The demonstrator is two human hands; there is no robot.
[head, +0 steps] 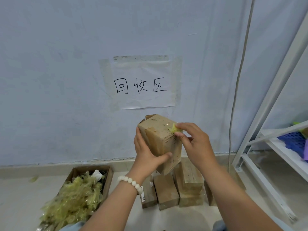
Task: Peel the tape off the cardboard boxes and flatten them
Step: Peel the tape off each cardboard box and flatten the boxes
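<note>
The left hand (148, 152) is gripping a box (160, 135) and holding it up in the air in front of the wall (50, 64). Its fingers are wrapping the box's left side and the thumb is pressing across the near face. The box is tilting, with its top leaning away toward the wall; its surface is looking scuffed and streaked.

The right hand (193, 142) is pinching a crumpled yellowish wad of tape (175, 128) between thumb and forefinger at the box's upper right edge. The wad is touching the cardboard there. The other fingers are curling loosely beside the box.

A white bead bracelet (131, 182) is sitting on the left wrist.

Below the hands, more boxes (188, 185) are standing packed together on the floor (25, 197), close to the wall. To their left an open carton (108, 179) is holding a heap of yellow-green scraps (78, 195), which is spilling over its near end.

A paper sign (143, 84) with handwritten characters is hanging taped to the wall above the held box. At the right a white shelf (283, 152) is carrying a blue perforated basket (291, 139), and a cable (240, 80) is running down the wall beside it.
</note>
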